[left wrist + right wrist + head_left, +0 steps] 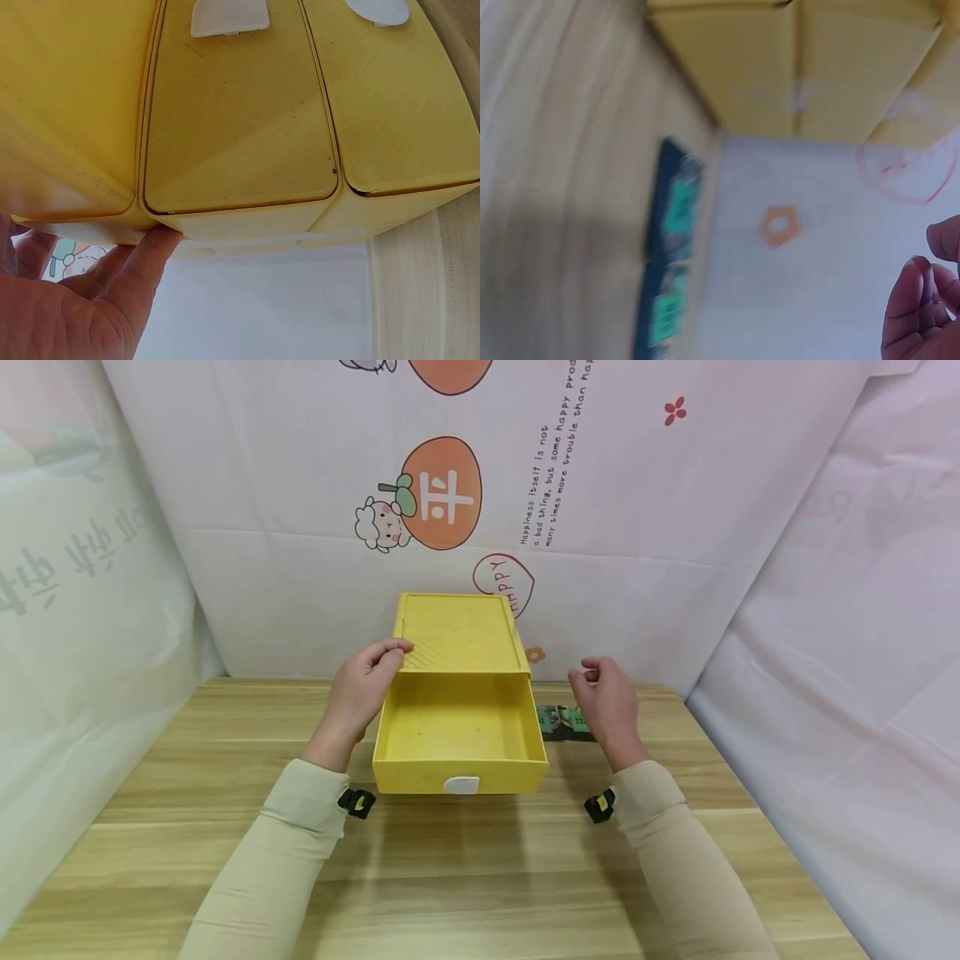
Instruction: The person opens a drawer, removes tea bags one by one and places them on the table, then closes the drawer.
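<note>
Tabletop, green strip beside yellow drawers, partly behind right hand

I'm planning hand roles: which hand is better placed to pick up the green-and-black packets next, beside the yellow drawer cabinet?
Probably the right hand: it's empty and close to the packets. The left hand touches the yellow drawer cabinet, on the side away from them.

Bright head view, blurred right wrist view
</note>
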A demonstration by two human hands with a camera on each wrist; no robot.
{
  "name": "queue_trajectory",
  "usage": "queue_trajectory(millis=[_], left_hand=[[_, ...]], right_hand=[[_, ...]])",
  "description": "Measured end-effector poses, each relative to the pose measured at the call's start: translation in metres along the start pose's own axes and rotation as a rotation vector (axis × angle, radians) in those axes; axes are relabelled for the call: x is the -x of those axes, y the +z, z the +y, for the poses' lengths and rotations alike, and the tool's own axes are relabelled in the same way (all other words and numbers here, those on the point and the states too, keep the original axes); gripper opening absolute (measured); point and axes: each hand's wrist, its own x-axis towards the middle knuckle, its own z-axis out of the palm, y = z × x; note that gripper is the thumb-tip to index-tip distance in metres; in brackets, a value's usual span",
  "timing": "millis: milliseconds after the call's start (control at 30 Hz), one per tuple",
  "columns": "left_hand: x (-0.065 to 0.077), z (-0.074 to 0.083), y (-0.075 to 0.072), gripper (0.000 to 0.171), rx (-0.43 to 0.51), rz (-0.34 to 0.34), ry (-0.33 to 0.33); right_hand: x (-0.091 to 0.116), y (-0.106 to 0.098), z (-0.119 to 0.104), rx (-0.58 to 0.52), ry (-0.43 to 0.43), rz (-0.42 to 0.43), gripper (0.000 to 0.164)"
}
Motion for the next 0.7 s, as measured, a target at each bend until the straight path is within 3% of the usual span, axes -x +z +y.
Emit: queue_trajectory(millis=[267, 700], left_hand=[[0.000, 0.000, 0.001, 0.040, 0.003, -0.002, 0.002], [0.001, 0.000, 0.001, 0.041, -0.007, 0.003, 0.002]], right_hand=[[0.020, -0.015, -0.045, -0.073, -0.184, 0.076, 0.039], [0.057, -0.028, -0.091, -0.145, -0.463, 0.185, 0.030]])
